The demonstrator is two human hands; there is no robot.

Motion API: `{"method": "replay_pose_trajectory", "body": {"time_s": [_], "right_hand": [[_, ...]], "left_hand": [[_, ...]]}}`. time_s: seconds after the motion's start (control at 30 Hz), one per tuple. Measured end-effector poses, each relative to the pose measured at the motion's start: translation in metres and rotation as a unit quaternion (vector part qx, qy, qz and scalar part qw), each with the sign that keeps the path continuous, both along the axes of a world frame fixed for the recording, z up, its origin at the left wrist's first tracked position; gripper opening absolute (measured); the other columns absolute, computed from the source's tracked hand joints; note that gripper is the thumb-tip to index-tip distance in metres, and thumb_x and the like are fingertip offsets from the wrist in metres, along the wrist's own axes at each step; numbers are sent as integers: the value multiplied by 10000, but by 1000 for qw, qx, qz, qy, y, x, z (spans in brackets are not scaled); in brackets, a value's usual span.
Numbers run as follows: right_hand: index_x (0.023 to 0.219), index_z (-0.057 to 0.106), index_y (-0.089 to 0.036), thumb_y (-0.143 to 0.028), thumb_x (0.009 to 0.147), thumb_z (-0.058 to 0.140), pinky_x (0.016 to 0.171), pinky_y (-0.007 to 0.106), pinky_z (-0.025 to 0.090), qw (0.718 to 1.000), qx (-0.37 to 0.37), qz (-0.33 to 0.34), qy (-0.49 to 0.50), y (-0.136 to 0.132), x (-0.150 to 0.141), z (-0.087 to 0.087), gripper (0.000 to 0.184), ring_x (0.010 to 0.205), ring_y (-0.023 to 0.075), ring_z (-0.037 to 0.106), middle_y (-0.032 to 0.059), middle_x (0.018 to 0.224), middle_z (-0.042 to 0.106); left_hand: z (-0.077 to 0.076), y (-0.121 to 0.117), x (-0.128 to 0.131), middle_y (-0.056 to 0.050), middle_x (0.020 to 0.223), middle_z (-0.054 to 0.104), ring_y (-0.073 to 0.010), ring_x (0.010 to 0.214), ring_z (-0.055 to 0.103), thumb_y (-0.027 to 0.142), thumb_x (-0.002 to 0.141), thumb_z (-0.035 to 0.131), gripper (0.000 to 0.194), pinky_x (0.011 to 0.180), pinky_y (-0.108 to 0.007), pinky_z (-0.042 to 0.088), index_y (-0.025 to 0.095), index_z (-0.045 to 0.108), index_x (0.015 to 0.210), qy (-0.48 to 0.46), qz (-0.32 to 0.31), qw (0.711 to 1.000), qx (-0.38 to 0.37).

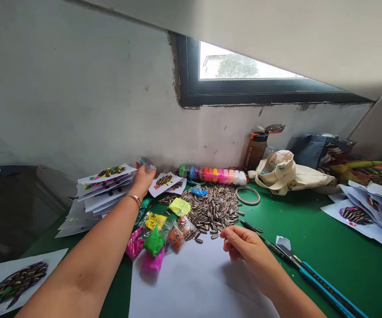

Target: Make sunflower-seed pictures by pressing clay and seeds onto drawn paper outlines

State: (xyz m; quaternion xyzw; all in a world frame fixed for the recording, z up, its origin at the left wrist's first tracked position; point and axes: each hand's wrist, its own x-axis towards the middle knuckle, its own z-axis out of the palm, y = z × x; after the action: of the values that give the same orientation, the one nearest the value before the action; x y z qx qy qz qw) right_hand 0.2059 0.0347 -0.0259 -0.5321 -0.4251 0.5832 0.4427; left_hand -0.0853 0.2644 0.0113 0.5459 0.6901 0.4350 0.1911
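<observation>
My left hand (142,180) reaches far across the green table (310,229) to a small clear bag (146,164) near the wall, its fingers closed around it beside a stack of paper sheets with seed pictures (106,185). My right hand (240,243) rests on a blank white sheet (191,282) at the near edge of a pile of striped sunflower seeds (214,207), fingers curled in a pinch; what they hold is too small to see. Small bags of coloured clay (154,240) lie between my arms.
A row of coloured clay tubs (214,175) lines the wall. A tape ring (248,195), a brown bottle (255,150), a cloth bag (287,172) and more seed pictures (366,212) sit to the right. Blue-handled scissors (313,271) lie by my right wrist.
</observation>
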Motion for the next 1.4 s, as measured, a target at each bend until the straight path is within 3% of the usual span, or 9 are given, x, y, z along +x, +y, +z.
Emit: {"method": "replay_pose_trajectory", "body": {"time_s": [0.1, 0.27, 0.43, 0.6, 0.97, 1.07, 1.2, 1.3, 1.4], "right_hand": [[774, 633, -161, -537, 776, 627, 559, 238, 332, 1000, 9, 14, -17, -2, -1, 2, 375, 537, 101, 476, -5, 644, 599], [766, 634, -167, -505, 764, 636, 556, 242, 347, 999, 18, 27, -27, -5, -5, 5, 338, 548, 110, 495, -3, 656, 609], [767, 620, -164, -453, 787, 596, 549, 241, 361, 998, 35, 46, -26, -6, -8, 2, 290, 540, 106, 499, -8, 654, 596], [773, 624, -162, -411, 791, 580, 549, 242, 375, 997, 46, 48, -48, -6, -8, 1, 254, 547, 110, 513, -3, 662, 602], [762, 616, -162, -366, 802, 530, 569, 237, 399, 993, 39, 61, -93, -5, -11, 3, 225, 595, 116, 509, 1, 672, 583], [785, 619, -160, -361, 800, 519, 571, 235, 406, 992, 36, 61, -106, -4, -10, 3, 226, 591, 115, 513, 1, 680, 588], [785, 617, -160, -363, 803, 510, 579, 239, 415, 989, 50, 70, -122, -5, -9, 4, 230, 598, 120, 520, 2, 687, 591], [796, 621, -166, -362, 822, 495, 574, 242, 406, 981, 68, 90, -157, -7, -9, 3, 234, 600, 125, 524, 6, 701, 605], [770, 623, -185, -323, 844, 475, 572, 235, 374, 955, 113, 135, -240, -13, -10, 1, 216, 625, 131, 524, 1, 697, 608]], "left_hand": [[14, -13, 0, -172, 1307, 580, -299, 1220, 535, 273, 872, 601, 552, 997, -384, 416, 123, 446, 1381, 79, 8, 997, 11], [30, -49, 10, -97, 1184, 691, -229, 1109, 622, 299, 888, 525, 332, 935, -270, 442, 159, 661, 1157, 209, -83, 974, 1], [12, -74, 17, -107, 1085, 723, -285, 1068, 622, 335, 739, 693, 280, 917, -300, 440, 205, 733, 983, 340, -151, 928, -31], [-5, -72, 10, -179, 948, 718, -336, 1036, 606, 171, 811, 547, 196, 886, -399, 430, 175, 742, 825, 438, -149, 886, -29], [0, -67, -1, -211, 1107, 676, -363, 1220, 476, 61, 810, 463, 300, 979, -484, 375, 134, 734, 916, 504, -177, 845, 35], [6, -90, 3, -163, 1221, 647, -329, 1230, 493, 185, 854, 506, 290, 1026, -454, 381, 141, 699, 1066, 486, -184, 853, 57], [6, -148, 6, -105, 1170, 693, -250, 1098, 618, 350, 933, 445, 362, 991, -371, 461, 149, 671, 1132, 445, -192, 872, 63], [-7, -193, 6, -94, 1150, 708, -246, 1089, 638, 420, 944, 434, 399, 969, -370, 497, 157, 686, 1107, 349, -208, 910, 76], [-27, -225, 6, -118, 1190, 687, -276, 1148, 608, 403, 917, 498, 383, 1013, -426, 472, 153, 680, 1144, 343, -215, 911, 76]]}}
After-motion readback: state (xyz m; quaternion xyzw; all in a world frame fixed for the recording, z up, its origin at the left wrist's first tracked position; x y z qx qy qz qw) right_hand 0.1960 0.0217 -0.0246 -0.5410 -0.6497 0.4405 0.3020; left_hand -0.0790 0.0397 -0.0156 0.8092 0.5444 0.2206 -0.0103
